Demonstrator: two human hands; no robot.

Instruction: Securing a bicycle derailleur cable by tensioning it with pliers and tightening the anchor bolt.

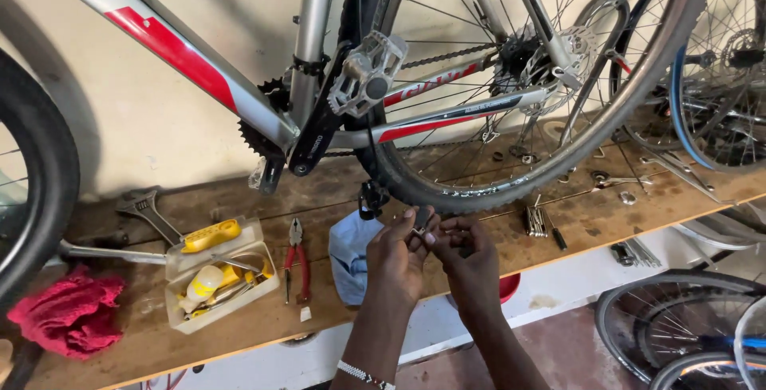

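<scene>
**Both hands closed on a small dark part at the bench edge**

Nearest to me are my two forearms, rising from the bottom edge; the left one wears a beaded bracelet (363, 374) at the wrist. My left hand (396, 256) and right hand (469, 253) meet just over the front edge of the wooden workbench (239, 318). The fingers of both hands are curled inward, and the fingertips pinch a small dark part (420, 223) between them. I cannot tell what kind of part it is; it is too small and partly hidden by the fingers.

The part sits directly below the rear wheel (511, 118) of a silver and red bicycle (199, 63), near the tyre but apart from it. A metal pedal (369, 73) on its black crank hangs above and left of my hands.

On the bench, a light blue cloth (351, 250) lies touching the left side of my left hand. Further left are red-handled pliers (297, 258), then a clear plastic box (214, 274) holding a small bottle and tools, with a yellow-handled tool across its rim. An adjustable wrench (148, 210) lies behind the box, and a red rag (68, 314) lies at the far left. To the right of my hands, a set of hex keys (535, 221) rests on the bench, with small washers and fittings scattered beyond it. More wheels (678, 334) stand on the floor at lower right.
</scene>
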